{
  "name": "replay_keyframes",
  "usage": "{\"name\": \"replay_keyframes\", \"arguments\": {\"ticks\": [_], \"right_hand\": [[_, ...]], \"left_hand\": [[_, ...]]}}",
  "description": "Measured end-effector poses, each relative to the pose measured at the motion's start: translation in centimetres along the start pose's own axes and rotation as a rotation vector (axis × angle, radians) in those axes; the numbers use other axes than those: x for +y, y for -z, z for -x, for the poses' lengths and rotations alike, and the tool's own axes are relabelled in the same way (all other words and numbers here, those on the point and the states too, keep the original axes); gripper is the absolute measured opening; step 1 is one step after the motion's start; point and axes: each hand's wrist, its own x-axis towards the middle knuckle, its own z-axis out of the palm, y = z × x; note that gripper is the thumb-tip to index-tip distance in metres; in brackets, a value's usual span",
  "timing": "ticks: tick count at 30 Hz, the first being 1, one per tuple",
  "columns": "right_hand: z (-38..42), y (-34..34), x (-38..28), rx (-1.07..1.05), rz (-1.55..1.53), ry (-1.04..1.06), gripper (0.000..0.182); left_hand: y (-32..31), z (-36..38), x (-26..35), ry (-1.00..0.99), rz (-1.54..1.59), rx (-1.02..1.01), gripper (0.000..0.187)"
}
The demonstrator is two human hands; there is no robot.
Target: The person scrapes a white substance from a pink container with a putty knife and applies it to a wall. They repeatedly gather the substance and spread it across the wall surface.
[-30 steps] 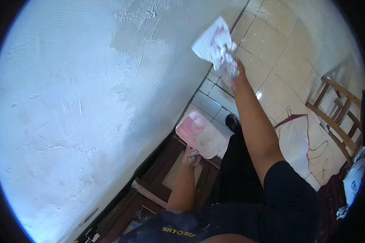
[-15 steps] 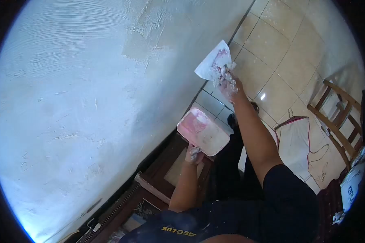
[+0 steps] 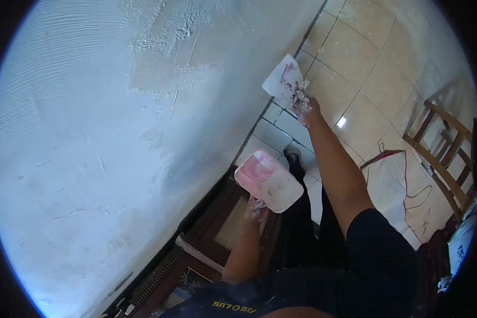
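My left hand (image 3: 255, 211), smeared with white paste, grips the lower edge of a shallow pink plastic tub (image 3: 245, 177). Whitish residue coats the inside of the tub, which tilts toward me. Farther out, my right hand (image 3: 307, 110) is closed around a broad white plastering scraper (image 3: 276, 80). Clumps of wet putty cling to these fingers and to the scraper, which has pink smears on its face. Beside the scraper stands the white wall (image 3: 90, 132), with ridged and rough putty patches toward the top. A gap seems to separate blade and wall.
Dark brown wooden furniture (image 3: 199, 249) stands against the wall below the tub. Cream tiles (image 3: 350, 58) cover the floor. On the right are a wooden chair-like frame (image 3: 440, 159) and a white bag-like sheet (image 3: 384, 180) with red edging. My shoe (image 3: 293, 157) is near the wall.
My right hand and the scraper have shifted slightly right, away from the wall. The tub sits a little lower in view, and the wall has slid left as the camera turned.
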Motion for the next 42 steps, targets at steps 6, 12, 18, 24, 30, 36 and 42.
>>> {"name": "replay_keyframes", "arguments": {"ticks": [6, 12, 18, 24, 30, 36, 42], "right_hand": [[1.5, -9.7, -4.0, -0.405, -0.4, 0.155, 0.039], [-1.7, 5.0, 3.2, 0.105, -0.074, 0.114, 0.04], [8.5, -6.4, -6.3, -0.261, -0.32, 0.177, 0.034], [17.9, -22.9, -16.5, -0.522, -0.155, 0.508, 0.026], [9.0, -11.2, -10.3, -0.112, -0.087, 0.313, 0.03], [7.6, -4.6, -9.6, -0.053, -0.35, 0.17, 0.026], [17.9, -20.8, -18.8, -0.381, 0.136, 0.497, 0.029]], "left_hand": [[1.6, -1.9, 0.0, 0.031, 0.062, -0.032, 0.081], [-1.3, -3.1, 2.1, 0.019, -0.026, 0.059, 0.075], [-2.2, -2.0, 3.1, 0.001, -0.093, -0.033, 0.075], [-5.8, -1.7, 4.8, 0.01, -0.103, -0.054, 0.076], [-5.8, -2.0, 5.3, 0.015, -0.105, -0.083, 0.079], [-5.2, -1.6, 5.2, -0.055, -0.202, -0.156, 0.079], [-9.2, -1.2, 6.2, 0.063, -0.201, 0.038, 0.078]]}}
